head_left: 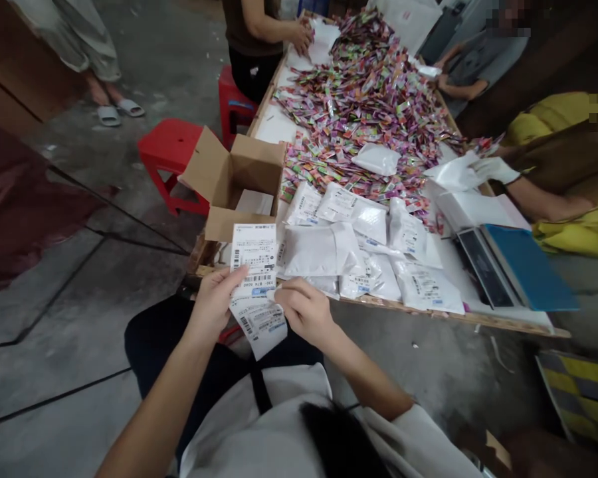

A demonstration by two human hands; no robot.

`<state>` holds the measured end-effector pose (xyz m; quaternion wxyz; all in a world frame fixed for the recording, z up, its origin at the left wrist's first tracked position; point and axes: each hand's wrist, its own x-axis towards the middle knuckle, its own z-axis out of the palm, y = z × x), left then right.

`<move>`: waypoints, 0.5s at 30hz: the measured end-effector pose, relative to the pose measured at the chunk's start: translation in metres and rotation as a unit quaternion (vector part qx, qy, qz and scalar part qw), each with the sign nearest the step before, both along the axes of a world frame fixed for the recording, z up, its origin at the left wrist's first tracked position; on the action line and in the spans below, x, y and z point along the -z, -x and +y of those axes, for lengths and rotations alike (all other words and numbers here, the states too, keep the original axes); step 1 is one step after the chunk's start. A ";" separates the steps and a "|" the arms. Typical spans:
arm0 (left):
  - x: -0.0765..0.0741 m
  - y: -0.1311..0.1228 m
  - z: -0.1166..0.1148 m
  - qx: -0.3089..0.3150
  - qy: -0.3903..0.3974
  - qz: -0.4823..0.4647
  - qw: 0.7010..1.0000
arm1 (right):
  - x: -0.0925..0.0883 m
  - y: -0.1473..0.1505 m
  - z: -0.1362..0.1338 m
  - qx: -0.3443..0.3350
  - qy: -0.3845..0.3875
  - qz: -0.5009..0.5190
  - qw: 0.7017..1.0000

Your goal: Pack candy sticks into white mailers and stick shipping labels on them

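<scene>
Just off the near table edge, my left hand (218,297) is closed on a strip of printed shipping labels (254,255), thumb on top. Its lower end hangs down over my lap. The fingers of my right hand (305,311) are curled and pinch the strip's right edge, near a blue-marked band. Barcodes and small print show on the labels. Beyond my right hand lies a plain white mailer bag (311,251). Several labelled white mailer bags (426,282) are heaped around it on the table.
An open cardboard box (254,166) stands at the table's left edge, by a red stool (172,149). A big pile of colourful small packets (363,93) covers the far table. Co-workers are around it; a gloved hand (498,170) holds a white bag. A blue folder-like object (528,265) lies right.
</scene>
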<state>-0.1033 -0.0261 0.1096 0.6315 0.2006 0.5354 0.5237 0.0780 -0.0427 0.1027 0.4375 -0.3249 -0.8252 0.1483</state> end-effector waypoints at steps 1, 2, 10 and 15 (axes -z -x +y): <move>-0.001 -0.002 -0.001 -0.026 -0.009 0.007 1.000 | 0.000 0.001 0.001 0.006 0.003 -0.004 1.000; -0.002 -0.004 -0.001 -0.050 -0.018 0.016 0.998 | 0.000 0.002 0.003 0.011 0.012 0.002 1.000; 0.000 -0.008 0.003 -0.148 -0.046 0.064 0.986 | 0.008 0.017 0.022 0.008 0.113 0.092 0.989; 0.001 0.005 0.011 -0.182 -0.007 0.058 0.982 | -0.015 0.012 0.009 0.014 0.068 0.045 0.997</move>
